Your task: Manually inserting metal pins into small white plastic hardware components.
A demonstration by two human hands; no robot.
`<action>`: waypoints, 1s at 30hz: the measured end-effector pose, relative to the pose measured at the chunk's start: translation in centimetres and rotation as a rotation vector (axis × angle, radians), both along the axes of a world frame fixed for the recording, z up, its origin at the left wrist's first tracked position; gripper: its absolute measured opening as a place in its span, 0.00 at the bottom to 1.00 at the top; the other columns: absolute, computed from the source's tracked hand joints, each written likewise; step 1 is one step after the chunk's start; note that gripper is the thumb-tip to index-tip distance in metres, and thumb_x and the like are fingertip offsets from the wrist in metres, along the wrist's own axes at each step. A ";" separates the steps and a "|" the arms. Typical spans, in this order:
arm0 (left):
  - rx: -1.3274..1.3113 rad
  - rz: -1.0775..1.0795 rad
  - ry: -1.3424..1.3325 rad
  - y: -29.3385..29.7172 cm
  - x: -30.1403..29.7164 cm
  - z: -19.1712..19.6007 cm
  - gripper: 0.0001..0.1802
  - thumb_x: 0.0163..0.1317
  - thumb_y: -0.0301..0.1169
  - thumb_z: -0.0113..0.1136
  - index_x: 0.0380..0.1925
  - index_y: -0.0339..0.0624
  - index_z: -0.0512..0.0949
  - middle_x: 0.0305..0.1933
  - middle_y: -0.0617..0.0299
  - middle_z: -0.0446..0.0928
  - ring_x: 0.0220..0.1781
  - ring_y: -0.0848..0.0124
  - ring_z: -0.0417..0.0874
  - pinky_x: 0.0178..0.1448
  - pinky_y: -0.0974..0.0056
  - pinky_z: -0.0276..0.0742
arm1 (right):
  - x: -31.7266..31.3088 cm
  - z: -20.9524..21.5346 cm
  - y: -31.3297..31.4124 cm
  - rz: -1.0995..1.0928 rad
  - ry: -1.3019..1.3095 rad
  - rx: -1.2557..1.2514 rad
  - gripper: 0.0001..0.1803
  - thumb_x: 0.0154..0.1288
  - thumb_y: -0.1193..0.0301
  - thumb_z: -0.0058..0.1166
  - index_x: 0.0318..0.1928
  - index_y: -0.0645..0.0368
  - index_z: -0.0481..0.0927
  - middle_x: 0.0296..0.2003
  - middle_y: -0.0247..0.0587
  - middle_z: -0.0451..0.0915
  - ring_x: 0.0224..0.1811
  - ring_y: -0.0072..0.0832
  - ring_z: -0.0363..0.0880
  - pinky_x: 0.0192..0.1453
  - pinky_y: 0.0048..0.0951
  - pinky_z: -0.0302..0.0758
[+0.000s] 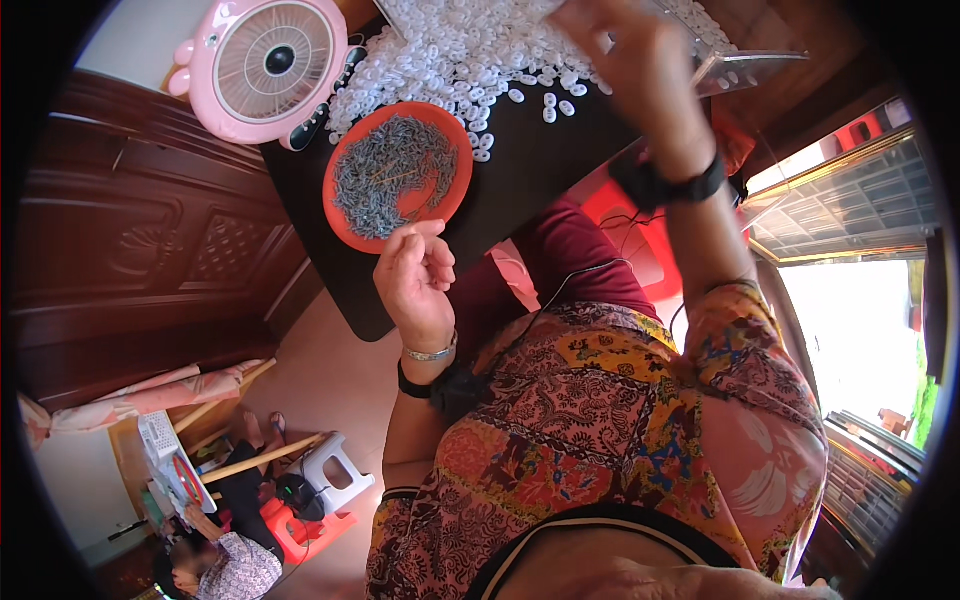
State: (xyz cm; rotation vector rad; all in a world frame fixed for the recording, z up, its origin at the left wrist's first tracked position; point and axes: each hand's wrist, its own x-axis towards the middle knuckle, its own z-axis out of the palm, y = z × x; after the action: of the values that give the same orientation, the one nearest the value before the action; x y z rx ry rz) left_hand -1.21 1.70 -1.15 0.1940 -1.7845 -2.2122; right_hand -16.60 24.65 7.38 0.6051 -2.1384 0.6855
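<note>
My left hand (418, 290) is at the near rim of a round orange-red plate (428, 200), palm turned up. Its fingers are curled, thumb and forefinger close together; anything between them is too small to make out. In the plate lies a heap of small grey screw-like pieces (375, 175). Beyond it spreads a large pile of small white oval plastic pieces (460, 60) with holes. My right hand (640, 70) is over the right part of that pile, blurred by motion, so its fingers and any held thing cannot be read.
All this is on a dark table (520, 150). A pink fan (275, 65) stands at its far left, and a clear plastic panel (750, 70) at the far right. Another person (235, 560) sits at lower left near a grey stool (340, 475). A red stool (645, 245) is beside my legs.
</note>
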 end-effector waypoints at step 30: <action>0.043 0.229 0.102 -5.8 -0.8 -1.8 0.18 0.61 0.26 0.46 0.49 0.32 0.74 0.57 0.59 0.71 0.59 0.68 0.68 0.61 0.63 0.62 | -10.6 -8.5 -3.4 0.031 -0.338 0.667 0.09 0.53 0.64 0.53 0.30 0.55 0.79 0.30 0.44 0.80 0.39 0.44 0.79 0.43 0.43 0.75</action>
State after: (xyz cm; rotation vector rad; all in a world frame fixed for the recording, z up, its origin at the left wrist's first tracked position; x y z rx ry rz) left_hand -1.97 -4.12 -2.94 0.2749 -1.5774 -2.0611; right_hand -27.24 21.28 -1.11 0.9197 -2.6907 0.0646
